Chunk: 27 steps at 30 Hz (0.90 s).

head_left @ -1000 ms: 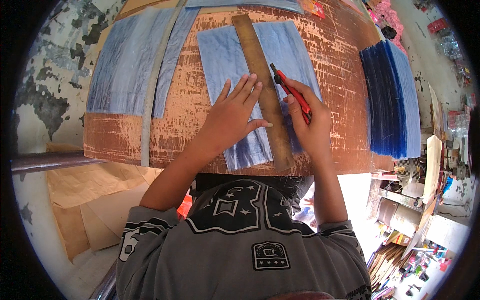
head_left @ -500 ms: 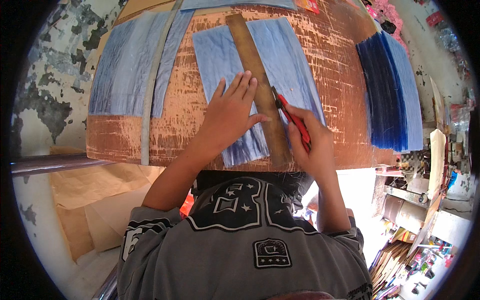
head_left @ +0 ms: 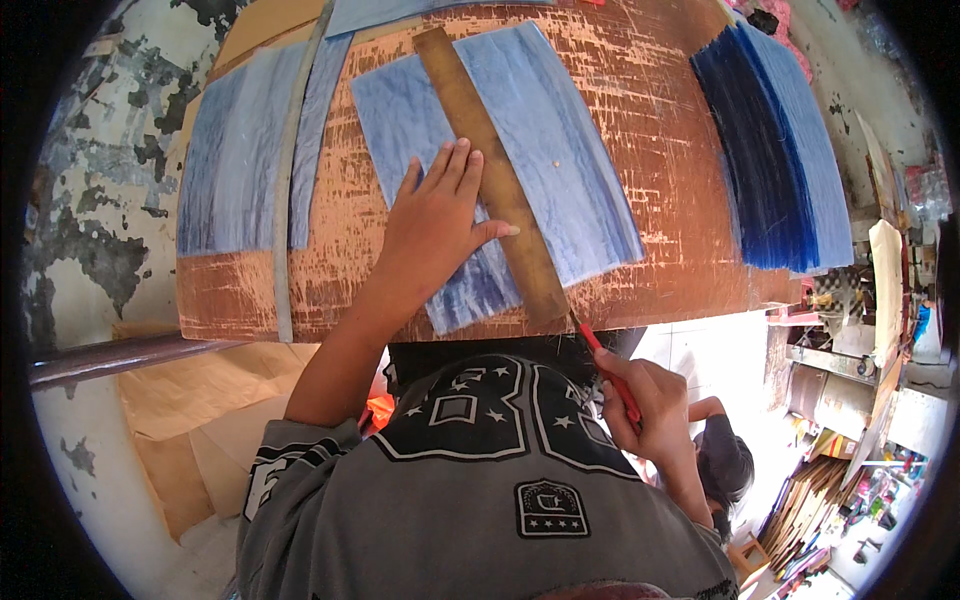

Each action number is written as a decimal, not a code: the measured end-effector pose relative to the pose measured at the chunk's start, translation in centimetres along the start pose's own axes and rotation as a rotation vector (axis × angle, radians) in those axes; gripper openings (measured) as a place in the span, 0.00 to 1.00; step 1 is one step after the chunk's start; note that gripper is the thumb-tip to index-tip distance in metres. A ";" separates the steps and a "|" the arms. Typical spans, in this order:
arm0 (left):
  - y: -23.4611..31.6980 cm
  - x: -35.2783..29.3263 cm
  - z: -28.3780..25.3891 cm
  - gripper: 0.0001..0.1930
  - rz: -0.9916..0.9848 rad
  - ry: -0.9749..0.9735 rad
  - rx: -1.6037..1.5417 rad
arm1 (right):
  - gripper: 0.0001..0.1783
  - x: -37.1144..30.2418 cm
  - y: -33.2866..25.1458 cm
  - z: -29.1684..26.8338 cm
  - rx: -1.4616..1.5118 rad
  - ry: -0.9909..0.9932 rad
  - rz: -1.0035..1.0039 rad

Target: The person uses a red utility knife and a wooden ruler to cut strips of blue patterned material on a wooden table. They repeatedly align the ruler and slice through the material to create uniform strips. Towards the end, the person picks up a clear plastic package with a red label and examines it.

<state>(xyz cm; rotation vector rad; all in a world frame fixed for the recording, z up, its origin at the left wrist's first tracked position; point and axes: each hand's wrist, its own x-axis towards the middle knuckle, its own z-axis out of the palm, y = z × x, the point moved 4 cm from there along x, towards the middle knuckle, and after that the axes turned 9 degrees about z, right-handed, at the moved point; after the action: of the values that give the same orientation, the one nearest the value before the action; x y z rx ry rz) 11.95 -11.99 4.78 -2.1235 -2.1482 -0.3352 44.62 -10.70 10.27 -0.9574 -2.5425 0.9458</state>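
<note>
My left hand (head_left: 437, 225) lies flat with fingers spread across a brown straightedge (head_left: 497, 180) and the light blue streaked sheet (head_left: 393, 110) on its left. Another part of the blue sheet (head_left: 545, 130) runs along the straightedge's right side. My right hand (head_left: 650, 405) is closed around a red utility knife (head_left: 592, 340). The knife's tip is by the near right corner of the straightedge, close to the table's front edge. The straightedge lies slanted over the sheets, its far end to the left.
The work table (head_left: 680, 220) has a scratched brown top. At left, a grey strip (head_left: 289, 200) lies over more blue sheets (head_left: 235, 150). A thick dark blue stack (head_left: 760, 150) sits at the right edge. Behind my right arm is another person (head_left: 722, 460); brown paper (head_left: 210, 390) lies lower left.
My right hand has drawn the knife along the straightedge toward me, down to the table's front edge. My left hand stays pressed on the straightedge. Another person has come into view at lower right.
</note>
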 end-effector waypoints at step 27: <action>-10.2 9.4 -1.2 0.51 0.034 -0.208 0.013 | 0.17 38.3 -2.1 5.1 0.224 0.265 -0.287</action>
<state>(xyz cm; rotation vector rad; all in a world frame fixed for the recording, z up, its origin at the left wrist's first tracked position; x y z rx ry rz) 1.53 -3.14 7.22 -2.2757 -2.2095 -0.1008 12.69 11.09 8.42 -0.5889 -2.2203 0.9242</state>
